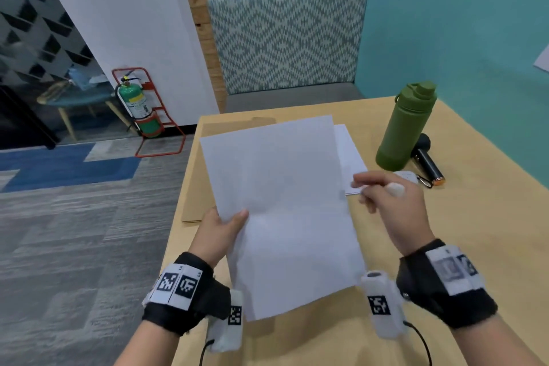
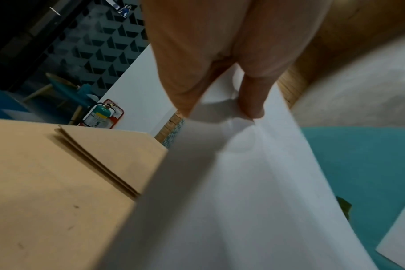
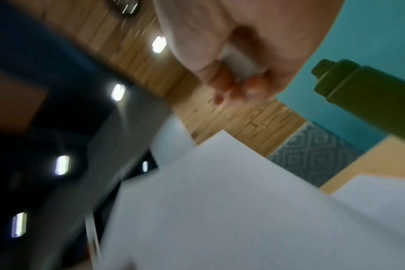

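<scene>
While the left hand (image 1: 221, 232) pinches the white sheet (image 1: 282, 202) at its left edge, thumb on top and fingers curled underneath, the paper hangs lifted and tilted over the counter (image 1: 481, 232). The left wrist view shows the paper puckering where the thumb presses. The sheet's near corner juts toward the person, between the two wrists, and its far edge rises toward the chair (image 1: 288, 38).

The right hand (image 1: 392, 205) sits just beside the sheet's right edge. Its fingers are curled round a small white cylinder (image 1: 395, 189), and what that cylinder is cannot be told. Whether this hand touches the sheet is also unclear.

Under the lifted paper lies a brown folder (image 1: 234, 125), close along the counter's left edge, where the floor drops away. A second white sheet (image 1: 349, 151) lies flat, showing past the held sheet's right edge, with the right hand's fingertips above its near corner.

A green bottle (image 1: 405, 131) stands upright beyond the right hand. A black cylinder (image 1: 427, 162) lies just behind the bottle's base, near the teal wall (image 1: 460, 24).

Bare counter shows to the right of the right hand as far as the wall, and along the near side under the sheet's low corner. On the left, room ends at the counter's edge just outside the left hand.
</scene>
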Demonstrator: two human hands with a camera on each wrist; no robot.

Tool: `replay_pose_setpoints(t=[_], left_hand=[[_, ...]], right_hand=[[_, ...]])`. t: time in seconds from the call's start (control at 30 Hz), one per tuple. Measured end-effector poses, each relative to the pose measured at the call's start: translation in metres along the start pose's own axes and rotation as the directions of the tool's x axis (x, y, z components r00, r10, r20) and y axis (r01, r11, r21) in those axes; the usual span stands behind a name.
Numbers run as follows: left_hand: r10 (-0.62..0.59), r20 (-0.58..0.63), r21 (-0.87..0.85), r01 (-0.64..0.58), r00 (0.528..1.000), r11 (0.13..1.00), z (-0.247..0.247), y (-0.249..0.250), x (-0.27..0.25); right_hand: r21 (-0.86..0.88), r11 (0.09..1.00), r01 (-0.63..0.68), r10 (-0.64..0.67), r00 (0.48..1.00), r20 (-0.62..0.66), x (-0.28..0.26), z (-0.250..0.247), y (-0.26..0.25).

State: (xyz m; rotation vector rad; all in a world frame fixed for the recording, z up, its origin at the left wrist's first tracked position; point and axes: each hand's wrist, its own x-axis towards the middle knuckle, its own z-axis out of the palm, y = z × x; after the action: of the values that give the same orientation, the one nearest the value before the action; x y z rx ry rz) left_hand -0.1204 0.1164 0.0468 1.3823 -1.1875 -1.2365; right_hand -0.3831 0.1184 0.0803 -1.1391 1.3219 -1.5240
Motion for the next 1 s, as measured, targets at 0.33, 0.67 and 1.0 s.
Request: replay_pose_setpoints(t=[0.33, 0.67, 1.0], left_hand=[[-0.047, 0.158, -0.049, 0.055, 0.986, 0.997, 0.004, 0.002, 0.003], [-0.101, 0.249, -0.04, 0.114, 0.963, 0.993, -0.003, 0.012, 0.008], [-0.067, 0.228, -0.18, 0.109, 0.971, 0.978, -0.009, 0.024, 0.018]], right_hand=[[-0.114, 0.919, -0.379, 0.36, 0.681, 0.638, 0.002, 0.046, 0.021], [0.235, 0.896, -0.376, 0.202, 0.818, 0.538, 0.025, 0.034, -0.023], [-0.753, 0.65, -0.102, 0.674, 0.535, 0.51, -0.03, 0.022, 0.075]])
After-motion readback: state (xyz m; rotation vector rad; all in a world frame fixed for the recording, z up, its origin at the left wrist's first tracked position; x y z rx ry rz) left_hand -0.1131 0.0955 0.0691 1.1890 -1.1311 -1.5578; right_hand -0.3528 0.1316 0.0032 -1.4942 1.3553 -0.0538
